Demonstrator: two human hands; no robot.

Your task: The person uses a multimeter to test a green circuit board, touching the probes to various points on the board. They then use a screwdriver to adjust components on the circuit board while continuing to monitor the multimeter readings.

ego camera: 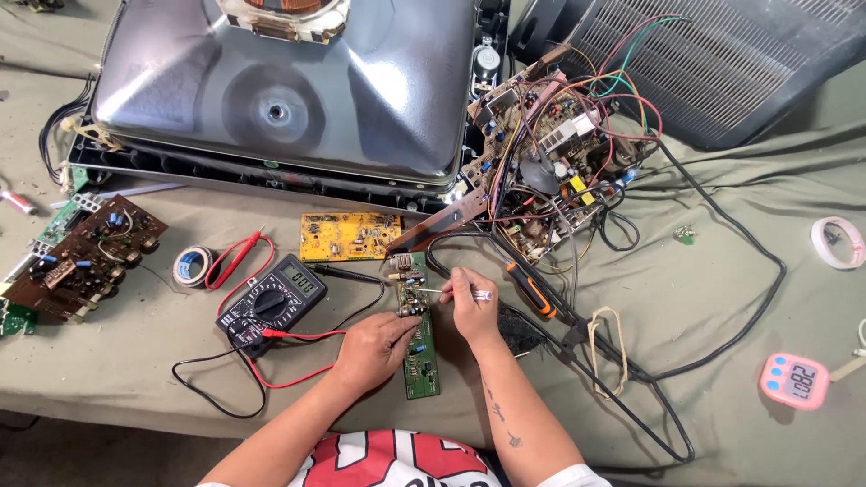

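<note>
A long green circuit board (420, 361) lies on the cloth-covered table (704, 307) in front of me. My left hand (374, 347) rests on its left edge and holds it down. My right hand (471, 302) grips a thin metal tool (431, 290) whose tip touches the small parts at the board's upper end. A black multimeter (272, 302) with red and black leads sits just left of my left hand.
A picture tube (280, 90) lies face down at the back. Beside it sits a wired chassis board (559, 153). A yellow board (350, 236), brown board (86, 257), tape roll (191, 266), orange-handled screwdriver (532, 290), pink timer (794, 381) and black cables surround me.
</note>
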